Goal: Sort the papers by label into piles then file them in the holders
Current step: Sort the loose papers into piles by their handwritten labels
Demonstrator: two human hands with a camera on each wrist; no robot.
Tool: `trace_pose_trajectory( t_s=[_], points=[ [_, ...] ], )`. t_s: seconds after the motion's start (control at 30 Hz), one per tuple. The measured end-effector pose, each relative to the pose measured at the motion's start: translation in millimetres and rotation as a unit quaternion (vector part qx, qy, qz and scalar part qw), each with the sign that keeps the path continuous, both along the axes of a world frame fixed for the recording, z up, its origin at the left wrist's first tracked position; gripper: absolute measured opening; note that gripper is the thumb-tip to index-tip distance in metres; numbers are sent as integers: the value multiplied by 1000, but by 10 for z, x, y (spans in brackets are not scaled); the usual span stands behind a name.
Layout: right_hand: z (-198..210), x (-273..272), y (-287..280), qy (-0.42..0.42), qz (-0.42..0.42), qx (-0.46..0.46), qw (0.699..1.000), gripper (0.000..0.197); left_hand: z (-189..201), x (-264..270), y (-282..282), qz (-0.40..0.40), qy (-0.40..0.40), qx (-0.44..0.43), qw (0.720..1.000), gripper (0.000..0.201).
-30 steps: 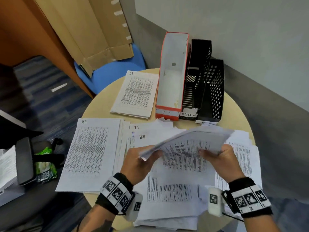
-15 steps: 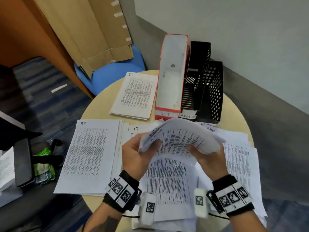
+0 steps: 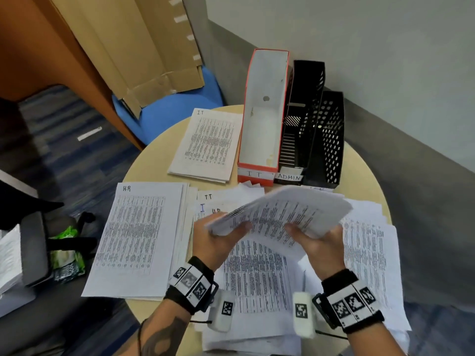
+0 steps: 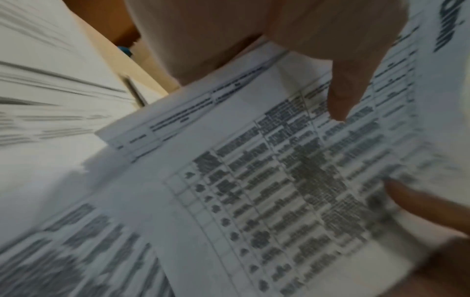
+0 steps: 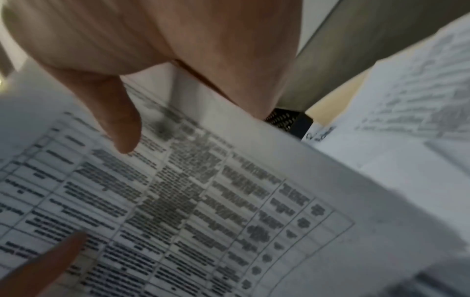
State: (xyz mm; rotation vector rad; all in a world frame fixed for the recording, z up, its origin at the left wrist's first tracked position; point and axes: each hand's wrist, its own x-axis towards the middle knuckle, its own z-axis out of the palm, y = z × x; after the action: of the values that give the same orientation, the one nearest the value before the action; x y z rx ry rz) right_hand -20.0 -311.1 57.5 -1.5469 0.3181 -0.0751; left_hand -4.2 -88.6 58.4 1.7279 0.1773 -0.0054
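Both hands hold a thick bundle of printed sheets (image 3: pixel 285 214) lifted above the table, tilted up toward the right. My left hand (image 3: pixel 221 237) grips its near left edge, thumb (image 4: pixel 340 96) on top. My right hand (image 3: pixel 321 240) grips its near right part, thumb (image 5: pixel 119 124) on the print. Loose papers (image 3: pixel 254 276) lie under the hands. An HR pile (image 3: pixel 133 235) lies at the left and an IT pile (image 3: pixel 208 145) further back. Three holders stand at the back: an orange one (image 3: pixel 262 119) labelled IT, a black one (image 3: pixel 303 119) labelled ADMIN, and a black mesh one (image 3: pixel 331 134).
The round table (image 3: pixel 154 160) is small, and papers overhang its near and right edges. A blue chair (image 3: pixel 164 111) with flattened cardboard (image 3: pixel 133 47) stands behind it. An office chair armrest (image 3: pixel 33 245) and a green packet (image 3: pixel 66 253) are at the left. A wall runs close on the right.
The bundle has swung from level to tilted, its right end rising toward the holders. Both hands kept their hold and shifted slightly with it.
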Motion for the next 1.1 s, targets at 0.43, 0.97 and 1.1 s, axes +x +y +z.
trace_pose_trajectory(
  t_s=[0.43,0.97,1.1],
  points=[
    [-23,167,-108,-39,-1,-32,999,35,-90,184,59,-26,-19,34,999,12],
    [52,180,-87,-68,50,-16,996,37,107,208,268,-89,-71,81,990,35],
    [180,289,9,-115,65,-6,991,33,269,274,102,-80,-126,-59,987,46]
  ],
)
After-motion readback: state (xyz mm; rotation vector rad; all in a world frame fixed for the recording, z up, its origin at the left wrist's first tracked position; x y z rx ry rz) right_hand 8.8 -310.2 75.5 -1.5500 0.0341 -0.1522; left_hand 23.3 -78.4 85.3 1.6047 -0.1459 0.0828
